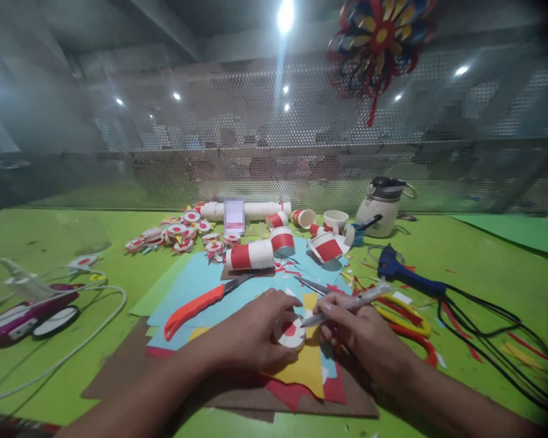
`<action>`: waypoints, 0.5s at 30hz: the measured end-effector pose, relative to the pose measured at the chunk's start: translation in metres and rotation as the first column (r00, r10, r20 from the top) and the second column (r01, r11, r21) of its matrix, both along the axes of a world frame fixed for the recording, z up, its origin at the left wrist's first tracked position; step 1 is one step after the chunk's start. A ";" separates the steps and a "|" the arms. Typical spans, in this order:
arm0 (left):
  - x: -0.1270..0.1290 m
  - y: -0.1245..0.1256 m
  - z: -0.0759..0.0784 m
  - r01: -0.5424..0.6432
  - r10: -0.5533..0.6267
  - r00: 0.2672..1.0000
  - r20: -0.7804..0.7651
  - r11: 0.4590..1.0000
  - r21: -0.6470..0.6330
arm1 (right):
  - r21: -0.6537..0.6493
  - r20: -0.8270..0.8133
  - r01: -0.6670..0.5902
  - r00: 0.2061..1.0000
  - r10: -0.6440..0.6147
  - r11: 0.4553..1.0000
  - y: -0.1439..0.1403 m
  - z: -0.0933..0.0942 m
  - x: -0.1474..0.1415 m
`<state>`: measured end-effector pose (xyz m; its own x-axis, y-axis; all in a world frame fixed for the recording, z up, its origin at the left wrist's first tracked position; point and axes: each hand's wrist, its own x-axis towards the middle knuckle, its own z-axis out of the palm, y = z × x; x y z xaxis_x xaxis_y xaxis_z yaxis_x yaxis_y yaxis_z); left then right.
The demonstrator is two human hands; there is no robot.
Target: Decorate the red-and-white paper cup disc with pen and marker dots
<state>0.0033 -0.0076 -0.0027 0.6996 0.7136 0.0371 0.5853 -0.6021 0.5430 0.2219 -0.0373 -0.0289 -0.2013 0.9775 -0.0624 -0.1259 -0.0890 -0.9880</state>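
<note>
My left hand (267, 331) is closed around the rim of a small white paper cup bottom (288, 342) with a red centre. My right hand (354, 328) grips a grey pen (342, 307), its tip at the disc's upper right edge. Under both hands lies a torn yellow paper sheet (313, 377) on a stack of coloured paper (196, 292). An orange-handled cutter (196, 310) rests left of my left hand. Scissors (406, 313) with yellow and red handles lie partly behind my right hand.
Behind are cut red-and-white paper cups (251, 255), several round paper pieces (178, 230) and a long stack of white cups (260, 211). A blue glue gun (408, 274) with black cable lies right. A white jug (379, 210) stands farther back. A purple device (22, 319) and white cable lie left.
</note>
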 end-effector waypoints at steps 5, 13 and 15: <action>-0.012 0.000 0.009 0.068 -0.062 0.997 0.042 0.987 -0.149 | -0.036 -0.006 0.045 0.999 -0.045 0.998 -0.002 0.005 0.000; -0.012 0.000 0.011 -0.026 0.044 0.997 0.064 0.966 -0.258 | -0.040 -0.043 0.066 0.997 -0.068 0.997 -0.001 0.008 -0.002; -0.009 -0.001 0.010 -0.070 0.079 0.996 0.030 0.968 -0.242 | -0.046 -0.030 0.085 0.996 -0.087 0.995 -0.001 0.010 -0.002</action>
<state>-0.0053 -0.0087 0.0075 0.6456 0.7548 -0.1160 0.5992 -0.4065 0.6898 0.2198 -0.0382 -0.0190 -0.1192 0.9877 -0.1014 -0.1661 -0.1205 -0.9787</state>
